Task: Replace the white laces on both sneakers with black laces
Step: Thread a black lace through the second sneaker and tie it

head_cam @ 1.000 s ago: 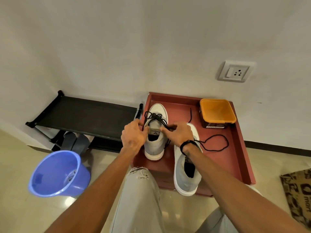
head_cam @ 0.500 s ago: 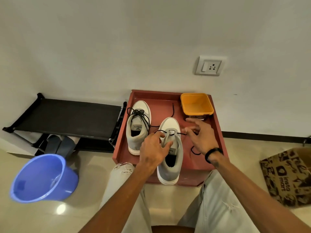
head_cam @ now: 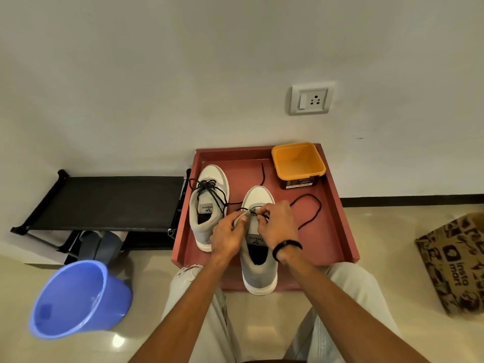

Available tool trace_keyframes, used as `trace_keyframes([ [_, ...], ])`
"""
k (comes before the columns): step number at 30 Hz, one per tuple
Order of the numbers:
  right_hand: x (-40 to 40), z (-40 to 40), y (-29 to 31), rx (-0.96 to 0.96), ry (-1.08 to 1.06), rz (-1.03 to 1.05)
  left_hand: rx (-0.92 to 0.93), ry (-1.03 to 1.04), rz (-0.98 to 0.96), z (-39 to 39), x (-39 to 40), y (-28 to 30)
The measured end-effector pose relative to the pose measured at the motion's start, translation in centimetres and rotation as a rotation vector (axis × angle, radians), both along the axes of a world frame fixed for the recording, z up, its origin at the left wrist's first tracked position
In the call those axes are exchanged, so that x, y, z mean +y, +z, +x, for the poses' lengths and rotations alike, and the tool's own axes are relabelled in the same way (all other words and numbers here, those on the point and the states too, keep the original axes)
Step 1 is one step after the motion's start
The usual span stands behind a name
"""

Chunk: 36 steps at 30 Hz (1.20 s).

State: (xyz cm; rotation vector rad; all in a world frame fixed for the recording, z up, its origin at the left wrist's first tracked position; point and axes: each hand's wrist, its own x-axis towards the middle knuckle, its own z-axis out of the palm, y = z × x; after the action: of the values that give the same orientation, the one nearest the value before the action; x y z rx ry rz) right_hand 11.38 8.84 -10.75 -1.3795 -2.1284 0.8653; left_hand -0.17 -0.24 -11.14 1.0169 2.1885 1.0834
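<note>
Two grey-and-white sneakers stand on a red tray (head_cam: 332, 231). The left sneaker (head_cam: 209, 205) carries a black lace tied across its front. The right sneaker (head_cam: 258, 268) sits nearer me, its heel past the tray's front edge. My left hand (head_cam: 227, 237) grips the right sneaker's upper beside the tongue. My right hand (head_cam: 279, 226) pinches a black lace (head_cam: 311, 213) at the eyelets; the lace loops loosely onto the tray to the right. A loose black lace end (head_cam: 263, 174) lies further back on the tray.
An orange tub (head_cam: 298, 163) sits in the tray's back right corner. A black shoe rack (head_cam: 110, 203) stands to the left with footwear under it. A blue bucket (head_cam: 76, 299) is on the floor at front left, a printed cardboard box (head_cam: 455, 260) at right. A wall socket (head_cam: 310, 98) is above.
Both hands left the left sneaker and moved onto the right one. My right hand, open near the orange tub half a second ago, now pinches the black lace at the eyelets.
</note>
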Motion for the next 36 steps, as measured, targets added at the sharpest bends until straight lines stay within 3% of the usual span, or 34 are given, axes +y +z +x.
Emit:
trace_keyframes([
  [7,-1.2,0.3,-0.8,0.109,-0.049,-0.051,-0.291,0.054,0.089,-0.3,-0.4,-1.5],
  [21,-1.8,-0.4,-1.1,0.224,-0.131,-0.1,-0.34,0.049,0.062,-0.3,-0.6,-1.7],
  [24,-1.7,-0.6,-1.2,0.193,-0.129,-0.105,-0.275,0.041,0.047,0.0,-0.8,-1.1],
  [28,-1.4,-1.3,-1.2,0.117,-0.174,-0.115,0.024,0.072,0.022,1.2,-1.1,0.5],
  [31,-1.3,-1.4,-1.2,0.094,-0.192,-0.132,0.107,0.124,0.069,1.8,-1.2,0.8],
  [33,-1.2,-1.4,-1.4,0.141,-0.164,-0.152,0.027,0.16,0.04,1.5,-1.1,0.4],
  [36,-0.9,-0.8,-1.7,0.201,-0.094,-0.198,-0.254,0.192,0.016,0.7,-0.8,-0.6],
])
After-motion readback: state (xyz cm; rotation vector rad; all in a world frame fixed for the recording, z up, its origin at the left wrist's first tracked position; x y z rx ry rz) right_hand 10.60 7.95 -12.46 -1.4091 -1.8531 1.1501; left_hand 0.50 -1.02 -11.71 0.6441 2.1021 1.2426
